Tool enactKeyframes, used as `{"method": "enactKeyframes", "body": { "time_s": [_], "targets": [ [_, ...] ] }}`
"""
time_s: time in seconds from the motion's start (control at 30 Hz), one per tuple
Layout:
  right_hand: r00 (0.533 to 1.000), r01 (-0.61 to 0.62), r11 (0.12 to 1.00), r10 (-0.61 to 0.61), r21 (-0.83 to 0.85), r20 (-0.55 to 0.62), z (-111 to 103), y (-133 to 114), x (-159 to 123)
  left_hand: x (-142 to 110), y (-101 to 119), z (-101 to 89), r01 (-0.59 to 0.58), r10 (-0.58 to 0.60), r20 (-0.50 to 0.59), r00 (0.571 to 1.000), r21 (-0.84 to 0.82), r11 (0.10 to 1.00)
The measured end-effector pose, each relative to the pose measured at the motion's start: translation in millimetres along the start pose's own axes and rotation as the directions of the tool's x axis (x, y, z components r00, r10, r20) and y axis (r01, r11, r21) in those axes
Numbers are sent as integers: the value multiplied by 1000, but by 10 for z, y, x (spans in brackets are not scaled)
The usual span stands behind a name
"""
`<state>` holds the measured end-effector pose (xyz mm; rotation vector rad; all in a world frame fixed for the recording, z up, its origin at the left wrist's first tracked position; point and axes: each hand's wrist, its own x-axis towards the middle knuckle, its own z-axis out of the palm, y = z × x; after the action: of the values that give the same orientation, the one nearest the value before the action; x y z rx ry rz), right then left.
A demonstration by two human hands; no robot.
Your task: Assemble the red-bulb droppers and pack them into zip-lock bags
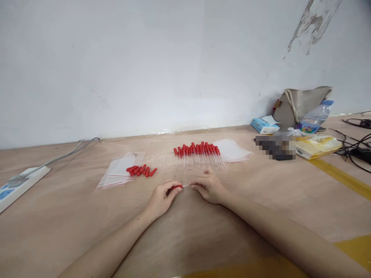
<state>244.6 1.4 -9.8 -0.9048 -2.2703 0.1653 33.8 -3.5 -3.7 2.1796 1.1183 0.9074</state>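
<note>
My left hand (162, 197) is closed in a pinch on the red rubber bulb (176, 187) of a dropper. My right hand (209, 187) is closed on the clear glass tube (186, 185) at the dropper's other end. The dropper lies level between both hands, just above the wooden table (87, 216). Behind my hands lies a row of several assembled droppers with red bulbs (199, 152). Left of that row are bare glass tubes (162, 162) and a small pile of loose red bulbs (141, 170).
Clear zip bags (120, 172) lie at the left, more bags (233, 150) at the right of the row. A power strip (17, 185) is at the far left. At the back right are a tissue pack (263, 125), a beige bag (301, 103), a yellow packet (317, 146) and black cables (358, 148).
</note>
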Motion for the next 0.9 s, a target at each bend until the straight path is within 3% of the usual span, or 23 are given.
{"method": "enactKeyframes", "body": {
  "time_s": [0.33,0.7,0.9],
  "targets": [
    [999,6,984,-15,-177,-47,42,-109,-23,-24,63,-5,-83,78,71,994,77,994],
    [998,-45,986,52,-161,37,39,-192,69,52,12,-85,-205,197,65,978,180,962],
    [998,58,941,-51,-334,29,-28,-184,101,57,-62,-182,-218,196,107,975,251,943]
  ]
}}
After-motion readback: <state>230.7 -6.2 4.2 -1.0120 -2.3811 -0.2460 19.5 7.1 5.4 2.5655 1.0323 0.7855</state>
